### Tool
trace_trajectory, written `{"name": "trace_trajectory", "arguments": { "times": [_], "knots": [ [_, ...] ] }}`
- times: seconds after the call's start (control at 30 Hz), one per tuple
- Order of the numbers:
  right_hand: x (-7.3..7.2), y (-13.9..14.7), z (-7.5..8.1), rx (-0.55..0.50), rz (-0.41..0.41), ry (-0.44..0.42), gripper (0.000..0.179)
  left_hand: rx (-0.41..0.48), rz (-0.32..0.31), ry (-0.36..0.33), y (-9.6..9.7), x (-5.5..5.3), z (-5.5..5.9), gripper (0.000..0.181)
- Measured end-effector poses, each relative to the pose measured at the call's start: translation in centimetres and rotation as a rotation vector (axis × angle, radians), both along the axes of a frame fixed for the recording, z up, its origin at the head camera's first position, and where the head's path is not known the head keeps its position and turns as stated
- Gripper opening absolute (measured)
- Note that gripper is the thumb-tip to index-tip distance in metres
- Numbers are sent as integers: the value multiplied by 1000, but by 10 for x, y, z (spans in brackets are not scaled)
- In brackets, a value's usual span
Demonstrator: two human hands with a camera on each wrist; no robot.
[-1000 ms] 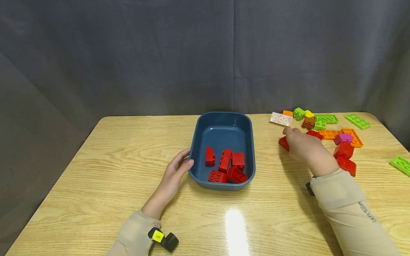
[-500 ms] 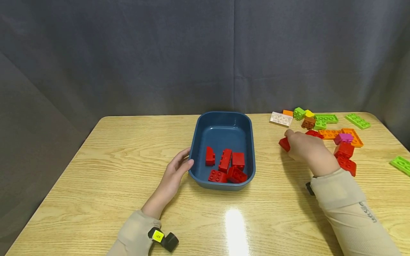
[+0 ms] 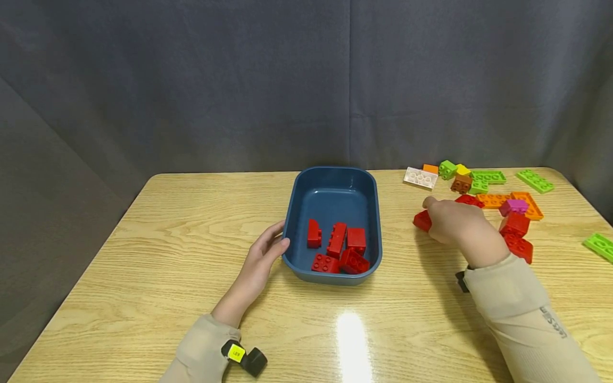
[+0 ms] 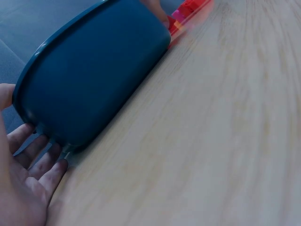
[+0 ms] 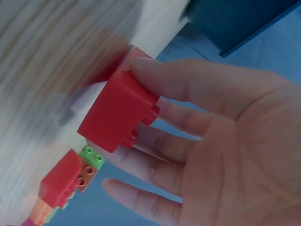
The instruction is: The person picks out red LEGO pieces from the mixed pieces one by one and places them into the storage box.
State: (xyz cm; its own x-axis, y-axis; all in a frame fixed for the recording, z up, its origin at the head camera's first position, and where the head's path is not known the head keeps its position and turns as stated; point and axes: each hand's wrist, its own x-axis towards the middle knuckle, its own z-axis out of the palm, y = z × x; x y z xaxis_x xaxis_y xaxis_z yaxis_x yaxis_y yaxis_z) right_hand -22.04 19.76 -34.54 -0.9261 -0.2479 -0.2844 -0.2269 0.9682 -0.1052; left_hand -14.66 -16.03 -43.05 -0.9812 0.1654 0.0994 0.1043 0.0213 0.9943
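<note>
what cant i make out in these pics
Head: much of the red brick, covered by the right grip holding it.
Head: the outer end of the far-right green plate, cut off by the right edge.
Head: the writing on the yellow label, too small.
Left wrist: the inside of the blue bin, hidden by its wall.
Left wrist: the distant bricks, too blurred to count.

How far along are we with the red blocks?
Done: five red blocks lie in the blue bin. In hand: the right hand pinches another red block outside the bin. Apparently left: at least three loose red pieces on the table.
</note>
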Motion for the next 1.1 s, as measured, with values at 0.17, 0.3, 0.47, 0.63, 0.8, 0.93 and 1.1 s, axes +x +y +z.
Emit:
{"name": "trace_trajectory", "arguments": {
  "times": [0.17, 0.3, 0.47, 0.63, 0.8, 0.93, 1.1],
  "knots": [
    [4, -5, 4, -3, 16, 45, 41, -1, 1, 2, 0, 0, 0, 50],
    [7, -10, 8, -3, 34, 82, 39, -4, 2, 1, 0, 0, 1, 51],
    [10, -16, 14, 3, 49, 113, 43, -3, -1, 2, 0, 0, 1, 51],
    [15, -21, 17, -4, 71, 166, 47, 1, -1, 2, 0, 0, 1, 51],
    [20, -27, 21, -40, 100, 256, 49, 8, -2, 2, 1, 0, 1, 51],
    [25, -32, 24, -67, 127, 363, 50, 14, -4, 0, 1, 0, 1, 51],
    [28, -37, 26, -93, 159, 449, 48, 19, -2, 0, 1, 0, 1, 51]
  ]
}}
